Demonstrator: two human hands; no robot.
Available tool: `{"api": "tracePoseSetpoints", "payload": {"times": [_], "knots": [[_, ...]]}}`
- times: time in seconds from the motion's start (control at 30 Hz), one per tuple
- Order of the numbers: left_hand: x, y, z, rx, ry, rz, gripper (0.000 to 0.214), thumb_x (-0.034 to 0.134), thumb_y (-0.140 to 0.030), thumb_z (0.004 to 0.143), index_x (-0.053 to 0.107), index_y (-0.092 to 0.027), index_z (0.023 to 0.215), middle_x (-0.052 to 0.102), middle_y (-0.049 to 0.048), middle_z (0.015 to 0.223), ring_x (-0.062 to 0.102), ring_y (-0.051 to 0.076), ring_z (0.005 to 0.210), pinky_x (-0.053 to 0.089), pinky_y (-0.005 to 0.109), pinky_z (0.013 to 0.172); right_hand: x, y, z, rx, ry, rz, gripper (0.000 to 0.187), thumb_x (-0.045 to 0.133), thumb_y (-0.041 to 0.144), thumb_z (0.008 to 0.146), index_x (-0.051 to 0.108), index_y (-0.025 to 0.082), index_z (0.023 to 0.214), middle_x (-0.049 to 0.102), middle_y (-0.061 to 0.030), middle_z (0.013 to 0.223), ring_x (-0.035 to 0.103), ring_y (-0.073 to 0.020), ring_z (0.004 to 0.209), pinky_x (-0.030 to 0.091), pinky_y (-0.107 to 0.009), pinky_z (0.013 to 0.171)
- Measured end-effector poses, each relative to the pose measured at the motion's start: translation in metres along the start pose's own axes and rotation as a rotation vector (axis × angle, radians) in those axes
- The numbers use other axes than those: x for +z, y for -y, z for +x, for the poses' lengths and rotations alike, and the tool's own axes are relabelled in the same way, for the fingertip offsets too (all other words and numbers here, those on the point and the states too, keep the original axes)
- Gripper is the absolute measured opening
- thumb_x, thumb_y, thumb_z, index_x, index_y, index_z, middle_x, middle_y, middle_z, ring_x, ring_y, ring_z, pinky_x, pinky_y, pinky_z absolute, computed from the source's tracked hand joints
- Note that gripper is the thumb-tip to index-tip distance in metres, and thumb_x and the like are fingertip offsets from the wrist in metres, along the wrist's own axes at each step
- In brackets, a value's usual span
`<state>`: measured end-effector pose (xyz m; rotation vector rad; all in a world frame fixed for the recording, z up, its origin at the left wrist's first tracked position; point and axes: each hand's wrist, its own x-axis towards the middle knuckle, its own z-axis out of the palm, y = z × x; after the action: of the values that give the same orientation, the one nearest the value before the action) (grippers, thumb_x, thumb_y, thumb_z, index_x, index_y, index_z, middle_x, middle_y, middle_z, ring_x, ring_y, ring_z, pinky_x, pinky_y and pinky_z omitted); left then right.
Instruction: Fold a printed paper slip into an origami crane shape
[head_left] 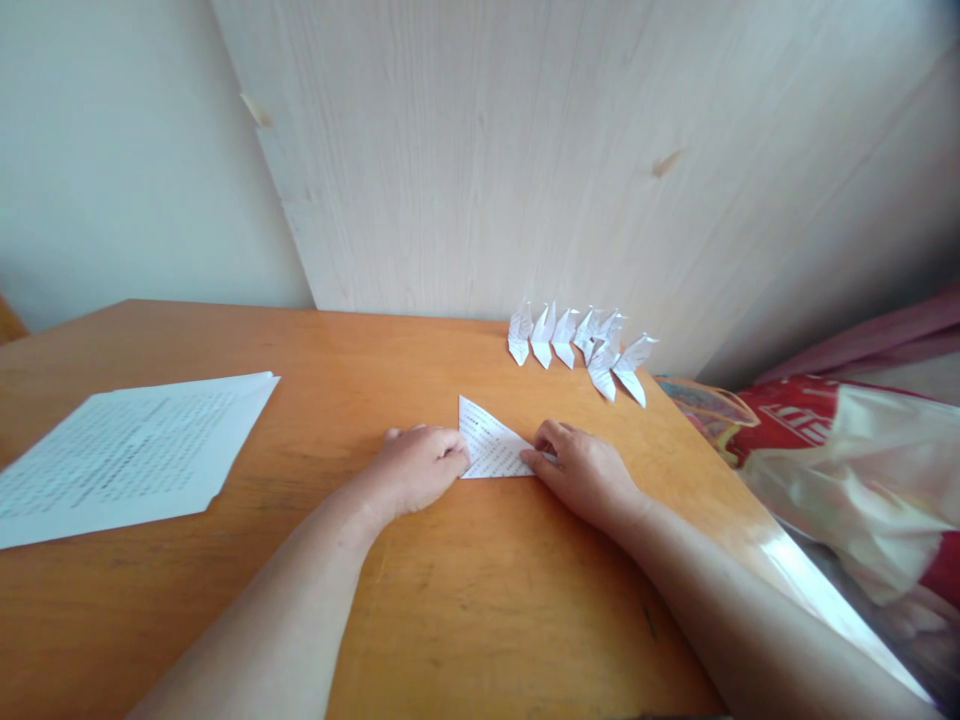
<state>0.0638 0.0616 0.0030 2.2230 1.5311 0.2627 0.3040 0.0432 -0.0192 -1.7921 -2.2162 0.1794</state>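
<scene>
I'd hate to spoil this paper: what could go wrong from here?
The left hand touches the folded paper at its left and the right hand pinches its right corner; uneven pulling might skew it. The folded figures crowd near the edge of the table, so a reach might knock one.

Dark-printed white folded paper (pixel 495 448), orange-brown table (pixel 465 610)

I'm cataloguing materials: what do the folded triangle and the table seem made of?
Folded triangle: apparently matte paper, judging by its crisp edges and printed lines. Table: probably varnished wood or veneer, given its brown streaks and glossy right edge.
</scene>
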Motion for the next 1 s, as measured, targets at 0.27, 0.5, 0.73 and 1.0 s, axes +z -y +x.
{"api": "tracePoseSetpoints", "payload": {"times": [0.27,0.5,0.73,1.0], "knots": [[0.004,0.0,-0.001,-0.017,-0.04,0.014,0.022,0.054,-0.04,0.086,0.069,-0.025,0.079,0.072,-0.0012,0.079,0.063,0.021,0.08,0.038,0.032,0.08,-0.001,0.001,-0.001,-0.011,-0.017,0.008,0.021,0.055,0.042,0.095,0.059,0.022,0.088,0.069,-0.0034,0.086,0.062,-0.0174,0.076,0.035,-0.027,0.063],[0.008,-0.002,-0.004,0.059,-0.096,0.093,0.011,0.057,-0.03,0.083,0.067,-0.026,0.084,0.071,0.0,0.085,0.059,0.024,0.092,0.032,0.037,0.084,-0.002,0.002,0.0,0.002,-0.014,0.012,0.021,0.055,0.041,0.095,0.059,0.022,0.088,0.07,-0.0037,0.087,0.063,-0.0174,0.077,0.035,-0.027,0.064],[0.013,-0.001,-0.003,0.25,-0.137,0.143,0.041,0.052,-0.019,0.085,0.065,-0.036,0.12,0.064,-0.0004,0.128,0.051,0.027,0.115,0.034,0.04,0.091,0.001,0.0,0.0,-0.022,-0.036,0.023,0.019,0.056,0.04,0.094,0.059,0.022,0.088,0.07,-0.0027,0.087,0.063,-0.0174,0.076,0.035,-0.027,0.064],[0.016,0.002,-0.004,0.324,-0.025,0.172,0.06,0.038,-0.014,0.09,0.051,-0.043,0.141,0.046,-0.0075,0.154,0.033,0.029,0.14,0.03,0.049,0.104,-0.001,0.003,0.0,-0.004,-0.03,0.015,0.018,0.056,0.04,0.094,0.06,0.022,0.09,0.071,-0.0029,0.088,0.065,-0.0183,0.078,0.035,-0.027,0.064]]}}
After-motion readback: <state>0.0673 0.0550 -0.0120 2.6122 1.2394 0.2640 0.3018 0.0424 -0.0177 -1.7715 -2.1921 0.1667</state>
